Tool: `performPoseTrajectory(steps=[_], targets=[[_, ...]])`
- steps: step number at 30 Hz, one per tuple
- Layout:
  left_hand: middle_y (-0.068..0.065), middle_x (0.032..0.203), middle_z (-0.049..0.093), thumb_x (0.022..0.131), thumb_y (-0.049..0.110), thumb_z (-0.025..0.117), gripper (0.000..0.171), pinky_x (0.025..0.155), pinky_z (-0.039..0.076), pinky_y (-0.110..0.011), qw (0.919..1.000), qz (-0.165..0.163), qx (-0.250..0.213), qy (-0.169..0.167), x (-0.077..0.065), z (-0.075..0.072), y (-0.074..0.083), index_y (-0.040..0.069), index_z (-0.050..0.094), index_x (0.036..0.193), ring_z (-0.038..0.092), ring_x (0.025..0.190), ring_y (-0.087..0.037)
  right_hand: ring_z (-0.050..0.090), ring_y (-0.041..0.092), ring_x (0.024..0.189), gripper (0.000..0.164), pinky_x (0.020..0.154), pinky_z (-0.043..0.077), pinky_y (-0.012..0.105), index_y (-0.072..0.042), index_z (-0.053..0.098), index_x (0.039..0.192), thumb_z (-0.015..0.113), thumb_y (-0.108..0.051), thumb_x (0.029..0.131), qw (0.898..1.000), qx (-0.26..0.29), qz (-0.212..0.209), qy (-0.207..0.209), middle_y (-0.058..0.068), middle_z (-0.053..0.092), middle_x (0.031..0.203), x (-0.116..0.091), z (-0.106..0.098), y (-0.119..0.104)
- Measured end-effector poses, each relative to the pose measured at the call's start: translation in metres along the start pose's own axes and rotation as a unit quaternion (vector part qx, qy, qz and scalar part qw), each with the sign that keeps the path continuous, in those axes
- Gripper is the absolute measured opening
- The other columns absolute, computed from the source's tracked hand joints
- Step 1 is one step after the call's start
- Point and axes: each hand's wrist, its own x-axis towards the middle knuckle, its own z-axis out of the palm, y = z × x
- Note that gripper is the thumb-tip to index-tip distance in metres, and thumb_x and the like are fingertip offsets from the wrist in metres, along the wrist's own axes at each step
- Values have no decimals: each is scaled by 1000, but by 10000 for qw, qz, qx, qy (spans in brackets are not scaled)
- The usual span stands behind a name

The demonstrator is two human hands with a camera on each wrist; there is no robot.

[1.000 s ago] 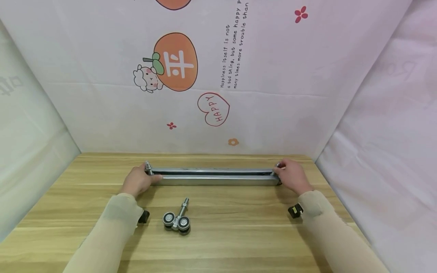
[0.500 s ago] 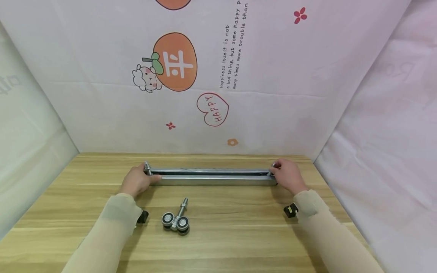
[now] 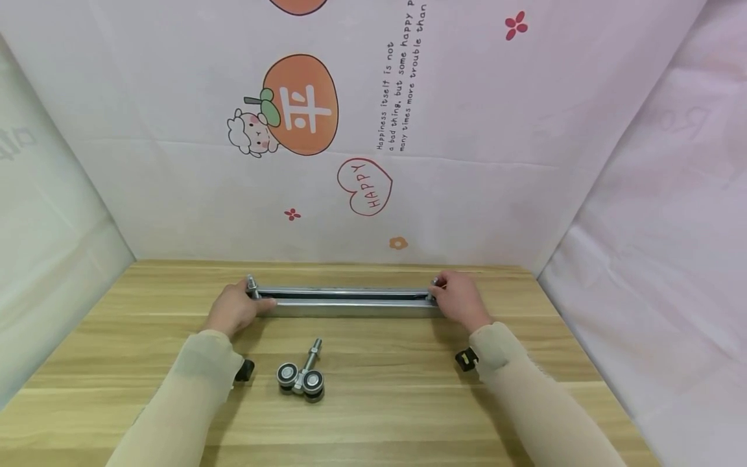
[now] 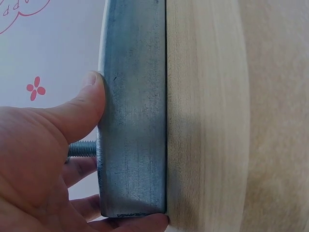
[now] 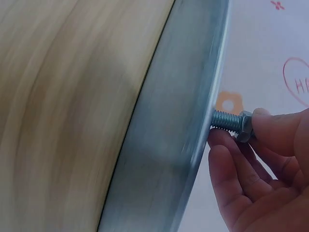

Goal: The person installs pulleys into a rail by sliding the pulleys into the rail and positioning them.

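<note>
A silver metal channel rail [image 3: 350, 310] lies along the back of the table with its slot facing up. My left hand [image 3: 233, 307] grips its left end, thumb on the near side and fingers around the end. Beside that thumb, a threaded bolt [image 3: 253, 285] stands up from the slot. Farther right, my right hand [image 3: 461, 299] pinches a second bolt [image 5: 229, 121] at its hex nut; this bolt also rises from the slot, and its lower part is hidden inside the rail. A loose roller trolley [image 3: 301, 379] with black-and-silver wheels and a threaded bolt lies nearer the front.
The wood-grain table [image 3: 379, 402] is bounded by a printed white cloth [image 3: 467, 130] at the back and white cloth at both sides. A small black device [image 3: 245, 370] sits at the left wrist and another black device [image 3: 467, 359] at the right.
My right hand has moved left along the rail with the bolt it pinches. The left hand, the rail's left end and the loose trolley stay in place.
</note>
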Motion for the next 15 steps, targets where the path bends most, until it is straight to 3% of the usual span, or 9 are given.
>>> performPoseTrajectory(steps=[15], targets=[[-40, 151, 23, 93, 50, 67, 102, 111, 23, -63, 10000, -42, 17, -11, -1, 0, 1, -10, 11, 154, 24, 137, -56, 59, 21, 78, 11, 72, 50, 40, -9, 66, 90, 68, -19, 95, 9995, -91, -303, -98, 2, 63, 82, 10, 33, -54]])
